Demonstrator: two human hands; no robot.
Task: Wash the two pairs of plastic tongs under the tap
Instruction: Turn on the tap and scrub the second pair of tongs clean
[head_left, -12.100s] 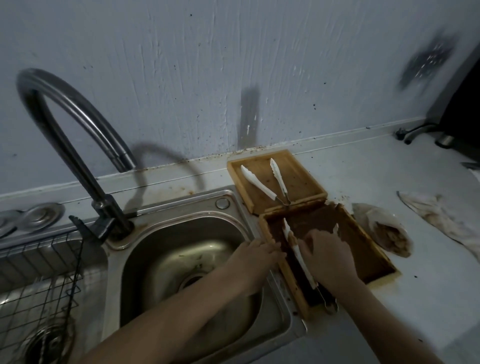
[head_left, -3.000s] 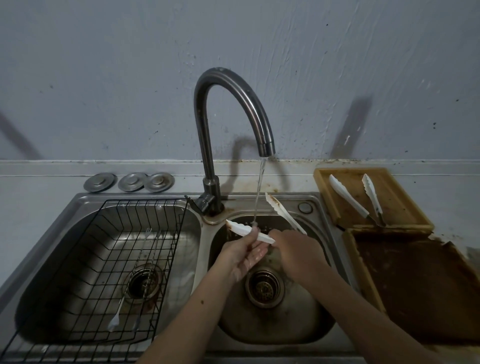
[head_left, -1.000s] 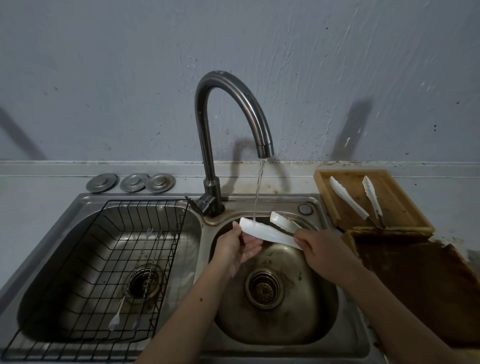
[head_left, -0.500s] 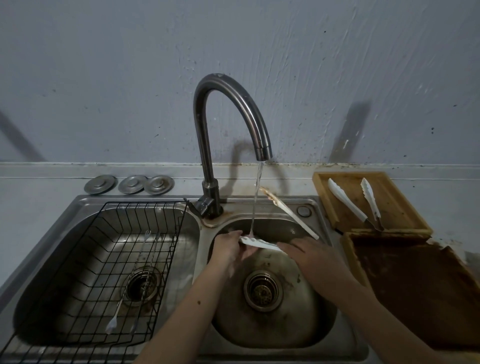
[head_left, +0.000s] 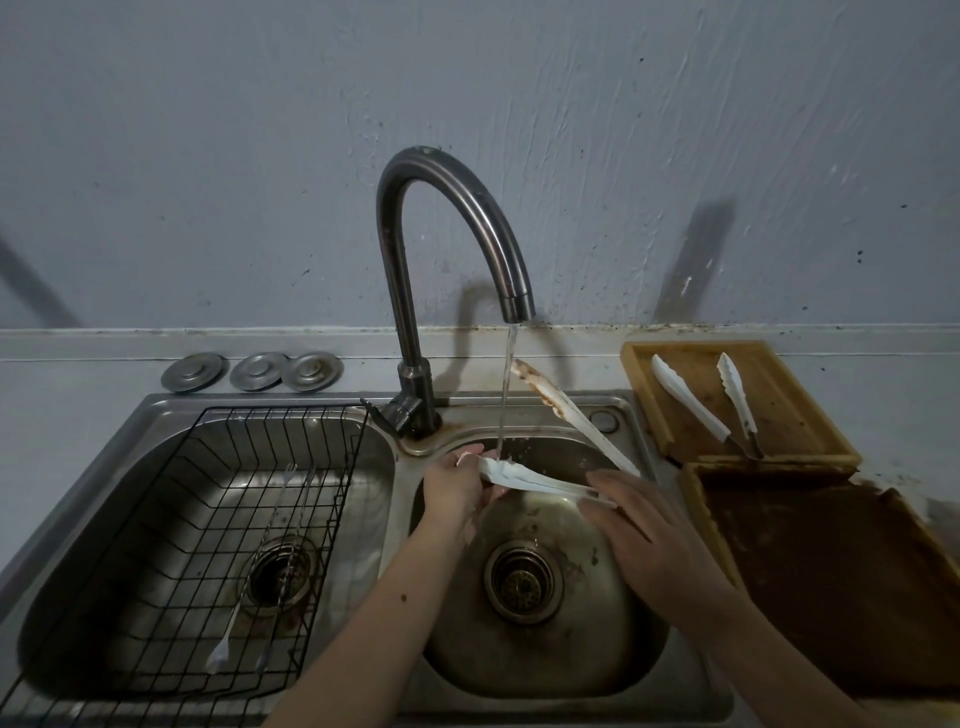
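Water runs from the curved tap (head_left: 457, 218) into the right sink basin (head_left: 639, 670). I hold one pair of white plastic tongs (head_left: 540, 480) spread open over that basin. My right hand (head_left: 641, 525) grips the hinge end. My left hand (head_left: 457, 486) pinches the tip of the lower arm, which lies in the stream. The upper arm, stained brown, sticks up toward the tap base. A second pair of white tongs (head_left: 691, 402) lies in the small wooden tray (head_left: 784, 405) to the right.
A black wire rack (head_left: 171, 525) fills the left basin, with thin utensils lying in it. Three metal drain caps (head_left: 254, 370) sit on the ledge behind. A larger dirty brown tray (head_left: 841, 582) lies right of the sink. The wall is close behind.
Over the last second the tongs turned, so the stained arm swung up and the lower arm dropped flat under the stream. My left hand slid to that arm's tip.
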